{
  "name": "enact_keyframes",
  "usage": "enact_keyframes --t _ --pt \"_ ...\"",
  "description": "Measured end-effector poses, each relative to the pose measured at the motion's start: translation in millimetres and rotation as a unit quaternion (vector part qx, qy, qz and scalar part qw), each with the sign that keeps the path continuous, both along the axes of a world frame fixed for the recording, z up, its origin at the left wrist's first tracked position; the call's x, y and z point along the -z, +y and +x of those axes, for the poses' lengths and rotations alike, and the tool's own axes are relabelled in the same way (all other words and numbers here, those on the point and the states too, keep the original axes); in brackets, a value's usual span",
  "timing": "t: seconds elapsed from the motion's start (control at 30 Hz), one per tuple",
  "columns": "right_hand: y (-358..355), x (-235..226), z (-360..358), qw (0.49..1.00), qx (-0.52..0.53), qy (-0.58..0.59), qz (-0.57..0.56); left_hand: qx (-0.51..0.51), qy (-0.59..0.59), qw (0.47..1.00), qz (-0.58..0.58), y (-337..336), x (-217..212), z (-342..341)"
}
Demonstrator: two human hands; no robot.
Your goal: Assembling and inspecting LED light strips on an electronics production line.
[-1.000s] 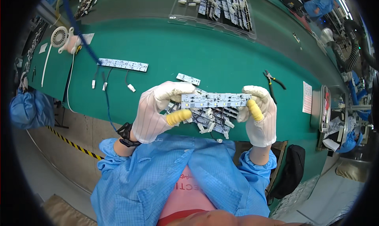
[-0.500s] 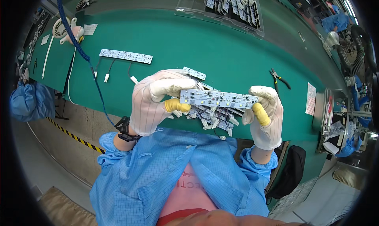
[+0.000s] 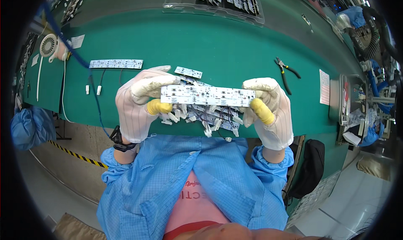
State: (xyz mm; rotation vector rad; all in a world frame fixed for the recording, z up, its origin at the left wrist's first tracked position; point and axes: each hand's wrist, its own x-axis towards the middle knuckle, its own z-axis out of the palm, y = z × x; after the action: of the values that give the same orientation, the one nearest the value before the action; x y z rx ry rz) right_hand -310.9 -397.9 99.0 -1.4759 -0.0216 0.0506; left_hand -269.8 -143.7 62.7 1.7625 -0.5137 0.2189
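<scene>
Hands in white striped gloves with yellow fingertip covers hold a long white circuit strip level above the near edge of the green surface [image 3: 235, 43]. The left hand [image 3: 140, 103] is clamped on the strip's left end, thumb beneath and fingers curled over the top; the right hand [image 3: 268, 110] is closed on the right end in the same way. The circuit strip [image 3: 208, 95] faces the camera with its small components in view. Compared with a second ago, the strip sits higher and closer to the camera and reads larger, and both grips are unchanged; the judgement is that the strip is raised for a closer look and has not been set down. Directly below it lies a heap of similar strips [image 3: 210, 116] with white connectors and thin leads, at the surface's near edge. A single strip with two leads [image 3: 116, 63] lies well to the left, a short piece [image 3: 188, 72] just beyond the left hand, cutting pliers [image 3: 285, 70] to the right, and a clear tray of boards [image 3: 218, 1] at the far edge.
</scene>
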Motion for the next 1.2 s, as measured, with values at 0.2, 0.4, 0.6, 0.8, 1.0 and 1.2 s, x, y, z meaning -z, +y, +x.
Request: enact_keyframes --t 0.2,0.4,0.6,0.8,1.0,1.2 --pt "-1 -6 1 1.000 -0.013 0.011 -0.011 -0.026 0.030 0.999 -0.029 1 5 1" --pt "-2 -12 2 0.997 -0.060 0.032 0.037 -0.019 0.120 0.991 -0.053 4 8 2" --pt "-3 -3 6 0.999 -0.039 0.000 0.001 -0.007 0.114 0.989 -0.094 -3 4 -1" --pt "-10 2 7 0.998 -0.022 0.006 -0.056 -0.027 0.050 0.996 -0.072 -7 -3 -6" --pt "-3 6 12 0.999 -0.011 0.017 -0.031 -0.012 -0.037 0.999 -0.027 -6 -5 -4" --pt "-7 9 14 0.998 -0.018 0.014 -0.061 0.009 -0.087 0.995 0.056 -6 -17 -7"
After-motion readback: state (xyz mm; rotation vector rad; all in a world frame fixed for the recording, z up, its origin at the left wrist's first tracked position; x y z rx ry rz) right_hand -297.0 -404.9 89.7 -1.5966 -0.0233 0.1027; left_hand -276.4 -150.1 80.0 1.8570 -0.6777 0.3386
